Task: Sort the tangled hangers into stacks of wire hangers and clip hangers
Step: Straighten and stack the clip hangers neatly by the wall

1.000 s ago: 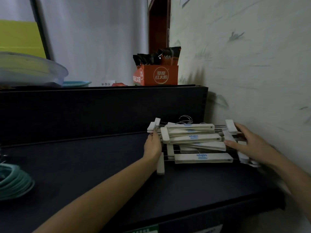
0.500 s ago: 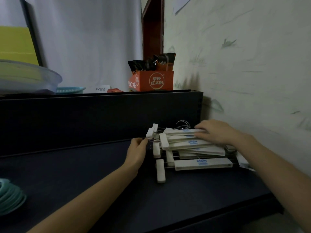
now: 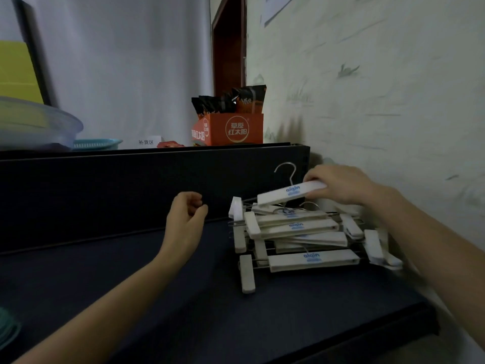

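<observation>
Now the right hand (image 3: 338,183) grips the right end of the top clip hanger (image 3: 291,191), with its fingers curled over the white bar and the thumb below it. That hanger is tilted: the held end is high, toward 2 o'clock, and the other end dips down to the pile at 8 o'clock. Its shiny hook (image 3: 286,172) sticks up at 12 o'clock in front of the dark back board (image 3: 118,190). Under it lies the pile of clip hangers (image 3: 301,232), white bars and clips stacked in a messy heap on the dark tabletop (image 3: 157,298), right by the pale wall (image 3: 380,101) at 3 o'clock. One white clip (image 3: 248,277) pokes out of the pile toward 6 o'clock and lies flat on the tabletop. The left hand (image 3: 187,214) is at 9 o'clock from the pile, near it but not touching it. Its fingers are loosely curled and it holds nothing. At 12 o'clock from the pile, up on the ledge, stands an orange box (image 3: 236,130) with dark packets in it. Far off at 10 o'clock sit a clear bowl (image 3: 36,127) and a blue tray (image 3: 97,143). A teal thing (image 3: 8,329) peeks in at the 8 o'clock corner of the view, too little of it to tell what it is.
</observation>
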{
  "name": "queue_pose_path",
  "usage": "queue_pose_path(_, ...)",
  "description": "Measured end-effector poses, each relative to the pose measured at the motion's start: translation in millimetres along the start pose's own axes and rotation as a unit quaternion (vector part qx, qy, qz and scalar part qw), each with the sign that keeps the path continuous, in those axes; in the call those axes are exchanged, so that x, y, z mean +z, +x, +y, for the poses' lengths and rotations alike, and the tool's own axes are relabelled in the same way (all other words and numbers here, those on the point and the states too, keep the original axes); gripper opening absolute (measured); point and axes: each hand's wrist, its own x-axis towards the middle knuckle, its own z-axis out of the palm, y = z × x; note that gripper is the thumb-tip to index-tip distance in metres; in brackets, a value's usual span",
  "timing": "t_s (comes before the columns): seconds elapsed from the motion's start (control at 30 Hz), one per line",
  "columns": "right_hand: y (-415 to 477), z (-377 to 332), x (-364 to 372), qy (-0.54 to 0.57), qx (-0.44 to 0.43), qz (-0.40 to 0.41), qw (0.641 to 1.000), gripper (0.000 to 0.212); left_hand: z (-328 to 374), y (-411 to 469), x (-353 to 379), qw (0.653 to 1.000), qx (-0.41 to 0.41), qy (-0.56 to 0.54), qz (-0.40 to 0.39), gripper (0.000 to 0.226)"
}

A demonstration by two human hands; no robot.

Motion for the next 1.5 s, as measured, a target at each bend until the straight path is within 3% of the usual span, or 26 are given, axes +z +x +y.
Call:
queue_pose_path(0.13,-7.8,9.0,-15.6,-0.001,0.053,0.085,0.995,0.029,17.4,2.7,10.4,0.988,0.139,0.061,-0.035,0.013)
queue_pose_path(0.23,-21.3,16.0,-26.4,0.045,0.087,0.133,0.986,0.029,26.7,7.3,28.5,0.957,0.229,0.137,-0.115,0.008)
queue_pose_path(0.37,-42.7,22.1,-37.6,0.101,0.122,0.146,0.976,0.03,31.5,19.3,64.2,0.896,0.205,0.297,-0.26,0.034)
queue_pose_path(0.47,-58.3,24.5,-40.8,0.107,0.132,0.146,0.975,0.03,34.3,25.9,82.9,0.836,0.185,0.38,-0.349,0.038)
queue_pose_path(0.53,-68.1,26.6,-40.9,0.11,0.135,0.151,0.973,0.027,32.6,28.9,89.7,0.829,0.172,0.382,-0.371,0.04)
queue_pose_path(0.67,-81.0,31.7,-40.5,0.136,0.145,0.154,0.968,0.027,29.6,32.6,94.1,0.834,0.181,0.379,-0.357,0.037)
queue_pose_path(0.9,-85.7,38.2,-43.2,0.158,0.154,0.167,0.961,0.026,42.3,48.9,82.0,0.897,0.193,0.302,-0.259,0.036)
queue_pose_path(1.0,-84.1,33.9,-46.7,0.171,0.144,0.181,0.958,0.027,53.2,61.0,58.5,0.907,0.194,0.292,-0.234,0.037)
queue_pose_path(1.27,-59.7,-23.8,-45.2,0.228,0.043,0.172,0.957,0.027,43.1,46.3,-62.2,0.893,0.157,0.364,-0.214,0.036)
queue_pose_path(1.5,-26.1,-96.2,-27.7,0.252,-0.052,0.114,0.959,0.029,13.5,9.2,-154.3,0.843,0.07,0.472,-0.247,0.036)
